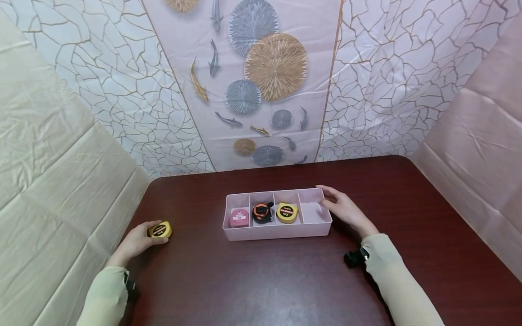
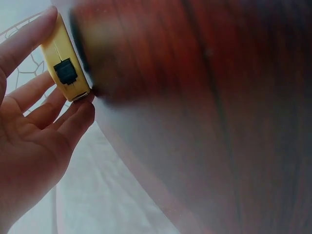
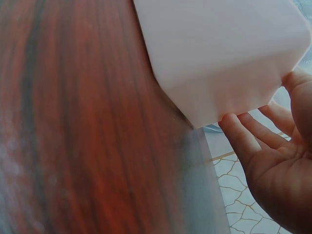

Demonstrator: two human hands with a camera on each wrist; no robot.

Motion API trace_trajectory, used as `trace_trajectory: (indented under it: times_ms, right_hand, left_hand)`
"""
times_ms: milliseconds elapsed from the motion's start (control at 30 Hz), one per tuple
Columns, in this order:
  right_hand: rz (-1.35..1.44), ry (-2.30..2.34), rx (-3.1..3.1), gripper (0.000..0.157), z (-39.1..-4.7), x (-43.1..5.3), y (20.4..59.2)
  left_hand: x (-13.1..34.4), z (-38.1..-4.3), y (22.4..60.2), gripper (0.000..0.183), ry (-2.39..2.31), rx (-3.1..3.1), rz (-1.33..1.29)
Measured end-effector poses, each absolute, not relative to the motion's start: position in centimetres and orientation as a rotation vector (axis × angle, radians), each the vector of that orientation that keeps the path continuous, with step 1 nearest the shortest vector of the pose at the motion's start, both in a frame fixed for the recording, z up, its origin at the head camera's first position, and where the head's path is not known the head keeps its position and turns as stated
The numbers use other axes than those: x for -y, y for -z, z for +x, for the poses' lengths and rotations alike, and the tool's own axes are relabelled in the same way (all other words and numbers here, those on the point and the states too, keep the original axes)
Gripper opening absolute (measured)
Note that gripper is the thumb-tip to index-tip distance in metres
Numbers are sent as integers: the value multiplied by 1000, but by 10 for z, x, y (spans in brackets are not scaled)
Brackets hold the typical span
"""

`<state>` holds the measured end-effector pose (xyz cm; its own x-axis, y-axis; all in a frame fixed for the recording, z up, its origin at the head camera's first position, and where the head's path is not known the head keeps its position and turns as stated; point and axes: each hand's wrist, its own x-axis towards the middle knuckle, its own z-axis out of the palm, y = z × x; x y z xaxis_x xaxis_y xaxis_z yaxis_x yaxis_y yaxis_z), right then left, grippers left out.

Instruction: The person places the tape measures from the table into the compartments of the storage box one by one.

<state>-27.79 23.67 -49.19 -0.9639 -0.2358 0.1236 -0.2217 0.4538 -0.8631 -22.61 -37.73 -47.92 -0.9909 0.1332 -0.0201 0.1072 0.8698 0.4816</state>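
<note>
At the table's left, my left hand grips a yellow tape measure with a black round label. Its black slide button shows on the edge of the yellow tape measure in the left wrist view, between thumb and fingers. My right hand holds the right end of a pale divided box. The right wrist view shows fingers against the box's end wall. From left to right, the compartments hold a pink tape measure, an orange-and-black one and another yellow one; the rightmost is bare.
The dark red-brown wooden table carries the box near its far edge. Patterned cloth hangs behind it, and plain pale cloth lines the left side. Both wrists wear a small black device.
</note>
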Motion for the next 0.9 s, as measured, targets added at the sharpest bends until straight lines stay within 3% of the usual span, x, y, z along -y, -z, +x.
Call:
trace_trajectory:
  times_ms: [900]
  right_hand:
    - [-422, 1554, -2684, 53, -280, -236, 493]
  left_hand:
    - [372, -254, 435, 75, -767, -3023, 174]
